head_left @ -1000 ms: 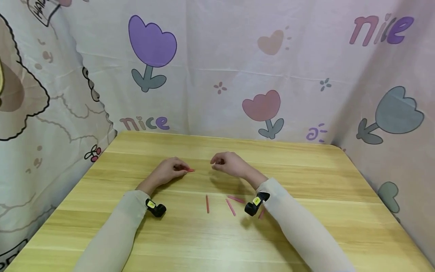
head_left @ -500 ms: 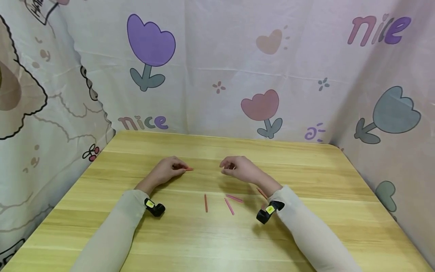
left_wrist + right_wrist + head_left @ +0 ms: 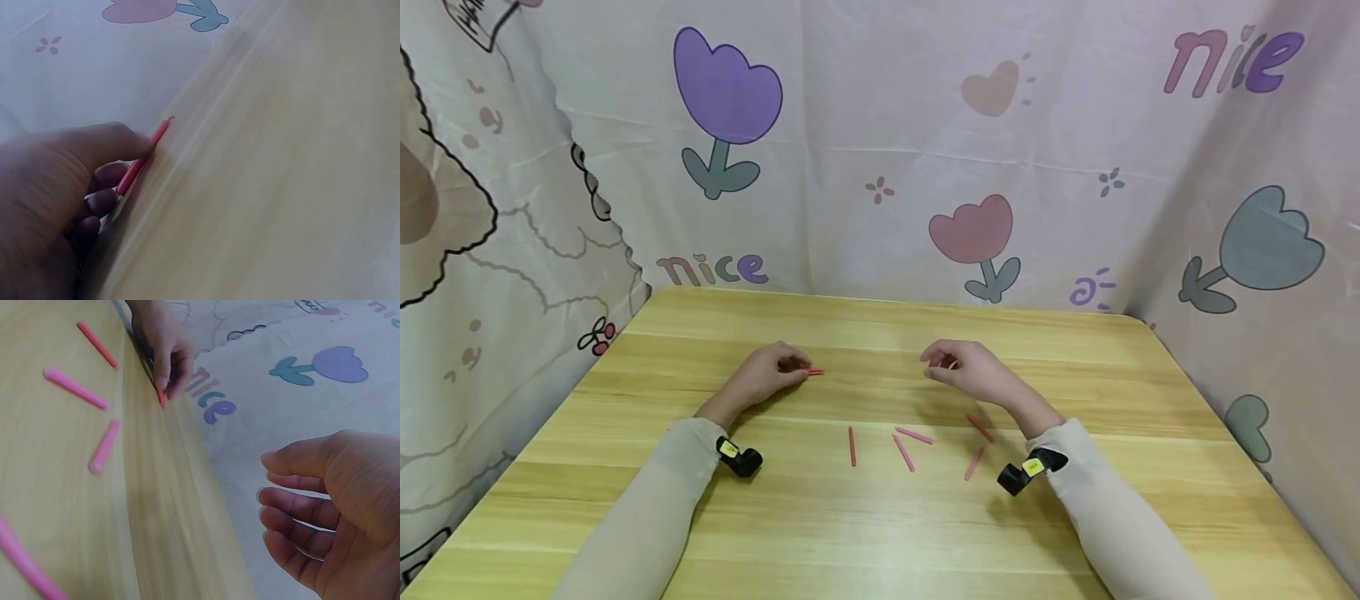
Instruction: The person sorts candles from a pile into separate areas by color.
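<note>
Left of the middle of the table, my left hand [image 3: 767, 373] pinches a thin red candle [image 3: 141, 161] between thumb and fingers. A short wick-like tip shows at the candle's end in the left wrist view. Whether a second one lies along it in the grip I cannot tell. My right hand [image 3: 966, 367] hovers over the right half, fingers loosely bent and apart, holding nothing. Nearer the front lie a red candle [image 3: 852, 446], two pink candles [image 3: 914, 436] at an angle to each other, another red candle [image 3: 979, 427] and a pink candle [image 3: 974, 463].
The wooden table [image 3: 880, 533] is backed by a hanging patterned cloth [image 3: 865, 100], which also runs down both sides. Black wrist cameras [image 3: 741, 460] sit on both sleeves.
My right hand has moved to the right, away from the left one, uncovering the red and pink candles that its arm hid. The left hand keeps its pinch with hardly any movement.
</note>
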`<state>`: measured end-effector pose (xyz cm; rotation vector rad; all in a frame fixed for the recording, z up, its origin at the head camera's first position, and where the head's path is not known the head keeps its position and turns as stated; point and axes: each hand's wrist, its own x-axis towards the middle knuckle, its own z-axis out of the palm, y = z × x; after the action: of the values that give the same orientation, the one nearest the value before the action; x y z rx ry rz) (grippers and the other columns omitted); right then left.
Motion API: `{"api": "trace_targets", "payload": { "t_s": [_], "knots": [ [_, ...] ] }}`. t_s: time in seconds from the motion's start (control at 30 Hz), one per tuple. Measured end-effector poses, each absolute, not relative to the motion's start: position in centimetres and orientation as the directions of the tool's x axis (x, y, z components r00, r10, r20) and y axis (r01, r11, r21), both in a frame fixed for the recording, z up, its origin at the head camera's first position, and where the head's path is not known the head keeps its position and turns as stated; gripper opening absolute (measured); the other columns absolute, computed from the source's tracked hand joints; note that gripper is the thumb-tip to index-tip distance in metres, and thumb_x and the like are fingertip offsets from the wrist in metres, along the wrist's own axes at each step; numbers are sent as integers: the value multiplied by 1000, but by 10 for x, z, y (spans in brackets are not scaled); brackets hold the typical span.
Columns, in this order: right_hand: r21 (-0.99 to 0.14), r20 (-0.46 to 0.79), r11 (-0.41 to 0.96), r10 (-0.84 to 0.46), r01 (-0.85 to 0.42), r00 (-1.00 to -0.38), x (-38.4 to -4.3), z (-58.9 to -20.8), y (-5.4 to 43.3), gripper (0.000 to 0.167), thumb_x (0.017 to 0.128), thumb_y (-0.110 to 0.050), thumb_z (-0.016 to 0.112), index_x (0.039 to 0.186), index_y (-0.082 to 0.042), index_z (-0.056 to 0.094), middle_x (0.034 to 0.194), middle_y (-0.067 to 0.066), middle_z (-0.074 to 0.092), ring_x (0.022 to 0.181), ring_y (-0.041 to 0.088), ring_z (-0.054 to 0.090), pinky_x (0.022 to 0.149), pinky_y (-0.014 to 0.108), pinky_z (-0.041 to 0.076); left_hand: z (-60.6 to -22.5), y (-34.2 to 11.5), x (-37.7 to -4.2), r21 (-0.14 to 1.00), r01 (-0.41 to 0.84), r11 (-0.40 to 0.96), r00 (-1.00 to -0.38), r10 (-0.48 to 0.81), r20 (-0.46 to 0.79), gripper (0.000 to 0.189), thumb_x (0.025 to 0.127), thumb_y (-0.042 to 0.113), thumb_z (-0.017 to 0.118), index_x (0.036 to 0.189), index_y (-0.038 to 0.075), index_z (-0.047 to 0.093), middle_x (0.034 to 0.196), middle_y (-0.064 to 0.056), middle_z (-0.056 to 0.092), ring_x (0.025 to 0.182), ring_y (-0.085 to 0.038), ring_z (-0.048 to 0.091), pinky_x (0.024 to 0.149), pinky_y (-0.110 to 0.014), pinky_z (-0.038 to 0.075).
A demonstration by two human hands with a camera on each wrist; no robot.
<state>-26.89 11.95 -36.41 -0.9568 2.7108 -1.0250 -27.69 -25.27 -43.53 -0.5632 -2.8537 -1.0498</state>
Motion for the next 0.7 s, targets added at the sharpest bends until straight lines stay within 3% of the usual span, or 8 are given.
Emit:
{"api": "trace_targets", "payload": {
  "t_s": [0.4,0.7],
  "knots": [
    [-643,125,602,-529,-475,-840,-266,-365,156,24,95,-17,66,114,-2,66,91,0,63,86,16,59,81,37,50,-419,-243,-272,577,323,750,-945,289,153,26,92,19,69,114,6,70,112,-14,62,102,-32,60,91,-50,47],
    [-641,105,633,-487,-434,-867,-263,-374,172,23,95,-17,66,113,-3,66,91,-1,64,87,16,60,82,38,50,-410,-235,-269,601,360,714,-929,335,158,28,92,23,70,116,8,68,117,-11,61,106,-31,59,91,-48,48]
  ]
}}
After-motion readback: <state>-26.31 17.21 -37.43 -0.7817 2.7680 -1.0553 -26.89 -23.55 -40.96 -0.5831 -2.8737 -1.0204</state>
